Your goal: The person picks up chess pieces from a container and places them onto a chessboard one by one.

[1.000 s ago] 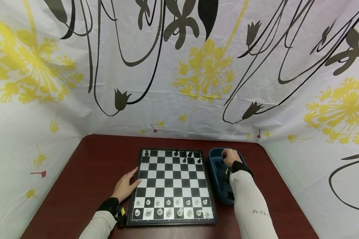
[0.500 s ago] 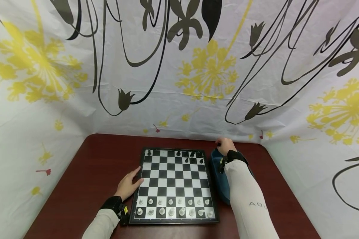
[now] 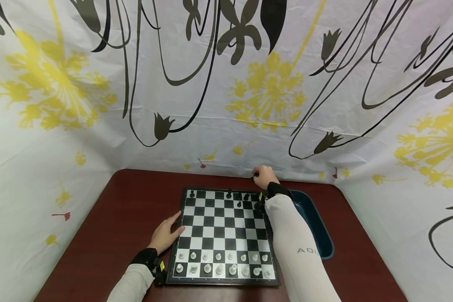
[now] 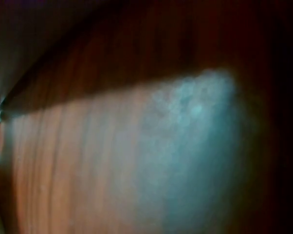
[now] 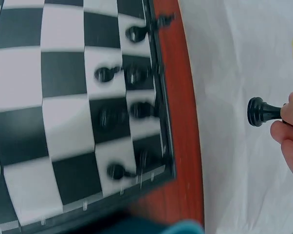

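My right hand is beyond the far right corner of the chessboard. Thumb and fingers pinch the upper part of a black chess piece, its round base sticking out; its top is hidden in the grip. Against the board's left edge rests my left hand, fingers extended and thumb over the border. Several black chess pieces stand on the far right squares, with one black pawn alone at the far left corner. White chess pieces fill the two near rows.
A blue tray lies right of the board, partly behind my right sleeve. The dark red table meets a white floral cloth hanging at its back. In the left wrist view mostly blurred tabletop shows.
My right hand has come out of the blue tray with a black chess piece and moved left and away, past the board's far right corner. My left hand stays at the board's edge.
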{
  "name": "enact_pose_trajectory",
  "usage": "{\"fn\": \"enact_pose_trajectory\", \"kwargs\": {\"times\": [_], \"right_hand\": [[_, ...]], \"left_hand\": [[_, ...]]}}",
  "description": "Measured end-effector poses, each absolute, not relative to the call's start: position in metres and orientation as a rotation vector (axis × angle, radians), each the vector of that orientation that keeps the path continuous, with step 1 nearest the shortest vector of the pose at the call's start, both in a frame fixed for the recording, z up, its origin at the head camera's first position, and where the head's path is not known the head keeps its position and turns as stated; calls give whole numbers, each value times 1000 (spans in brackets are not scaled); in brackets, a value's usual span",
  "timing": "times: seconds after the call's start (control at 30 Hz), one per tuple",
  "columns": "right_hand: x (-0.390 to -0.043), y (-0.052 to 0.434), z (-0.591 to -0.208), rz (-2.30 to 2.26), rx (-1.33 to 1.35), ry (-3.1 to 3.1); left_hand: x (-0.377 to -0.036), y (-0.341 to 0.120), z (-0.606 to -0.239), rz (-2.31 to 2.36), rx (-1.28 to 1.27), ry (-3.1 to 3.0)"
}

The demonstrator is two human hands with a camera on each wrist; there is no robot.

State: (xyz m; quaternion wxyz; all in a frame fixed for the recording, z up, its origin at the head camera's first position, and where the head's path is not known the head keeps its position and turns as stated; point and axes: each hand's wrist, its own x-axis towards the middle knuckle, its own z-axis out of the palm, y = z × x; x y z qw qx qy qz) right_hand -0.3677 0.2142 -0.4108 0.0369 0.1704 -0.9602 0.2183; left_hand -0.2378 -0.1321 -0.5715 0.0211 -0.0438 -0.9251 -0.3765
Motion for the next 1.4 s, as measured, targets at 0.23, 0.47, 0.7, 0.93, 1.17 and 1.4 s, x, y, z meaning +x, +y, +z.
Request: {"fn": "enact_pose_trajectory", "kwargs": {"times": [0.23,0.47,0.7,0.93,1.17,1.4], "right_hand": [[-379,175,-413,664,615,-2938],[-385,137,-420,625,638,-3008],[-381,115,-427,549,655,-3072],[-378,108,-433,509,649,-3091],[-378,107,-449,474,657,-3129],[-376,104,-454,452,654,-3151]], "left_hand": [[-237,-133,-570,-1182,-131,-2855],[-236,-131,-567,-1193,-123,-2854],[-236,-133,-569,-1204,-109,-2843],[-236,-133,-572,-1203,-121,-2820],[-236,-131,-572,-1209,-104,-2835],[-235,-133,-571,-1204,-97,-2828]]}}
